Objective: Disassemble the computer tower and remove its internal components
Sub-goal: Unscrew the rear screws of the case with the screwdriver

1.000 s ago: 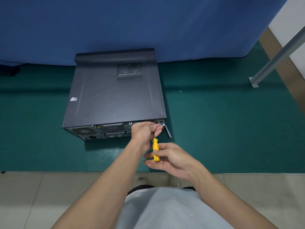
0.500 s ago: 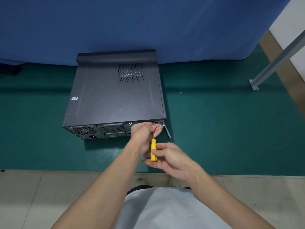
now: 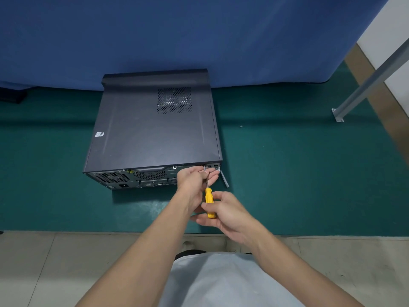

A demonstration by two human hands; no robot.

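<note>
Nearest me, my right hand (image 3: 225,214) has its fingers curled round the yellow handle of the screwdriver (image 3: 209,200), thumb on top, a light grip that I judge is meant for twirling rather than forcing. Just beyond, my left hand (image 3: 194,178) has its fingers pressed together round the bare shaft, pinching it close to the tip so the blade does not skate off the screw. The tip meets the top right of the rear panel (image 3: 141,178), though the screw itself is hidden by my fingers. The computer tower (image 3: 155,134) lies on its side on the green mat (image 3: 287,173), rear facing me, side cover on top and not yet off. A grey strip (image 3: 224,179) angles down from its near right corner. Behind hangs the blue curtain (image 3: 199,29).
</note>
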